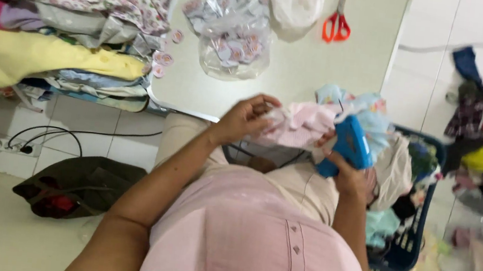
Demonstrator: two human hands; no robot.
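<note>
My left hand [246, 118] pinches a small pink garment [302, 124] at its left end, just in front of the table's near edge. My right hand [348, 176] grips a blue tagging gun [348, 147], its tip pressed against the pink cloth. A light blue patterned cloth [370, 107] lies bunched behind the gun. Both forearms reach out over my lap, which is covered by a pink dress.
On the white table [333, 61] lie a clear bag of round tags [233, 39], a white plastic bag [296, 4] and orange-handled scissors [337, 26]. Folded clothes [52, 56] are stacked at left. A blue basket of clothes [408, 230] stands at right; a dark bag [74, 187] and cables on the floor.
</note>
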